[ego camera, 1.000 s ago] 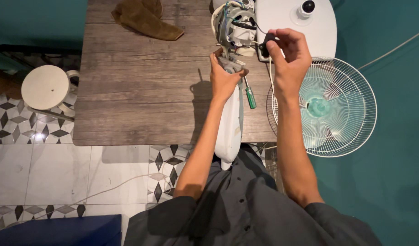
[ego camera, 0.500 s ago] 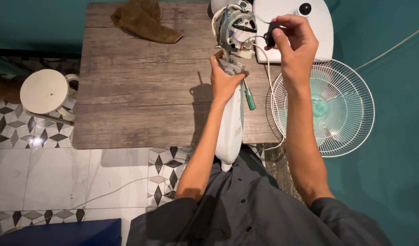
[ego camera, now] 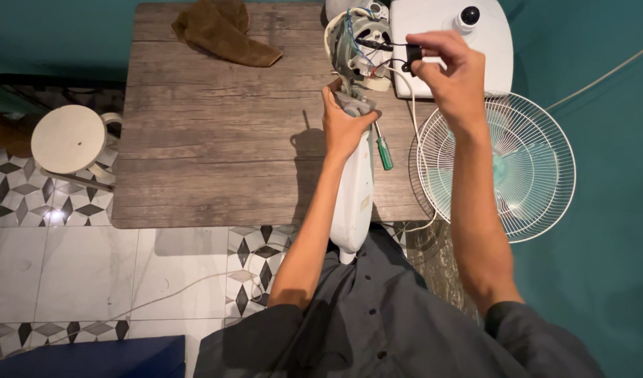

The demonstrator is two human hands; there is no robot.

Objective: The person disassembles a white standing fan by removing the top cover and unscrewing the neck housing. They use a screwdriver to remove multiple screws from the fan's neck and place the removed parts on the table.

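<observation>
Head view: the left hand [ego camera: 346, 126] clamps the fan motor's [ego camera: 360, 45] neck above the tabletop [ego camera: 216, 140], steadying it, while right hand [ego camera: 451, 70] fingers pinch its small black capacitor [ego camera: 412, 54], wires taut.

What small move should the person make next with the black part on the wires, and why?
Probably ease the small black part gently away from the fan motor. The right hand pinches it while its wires run to the motor, and the left hand braces the fan's neck, so a hard tug could strain them.
</observation>
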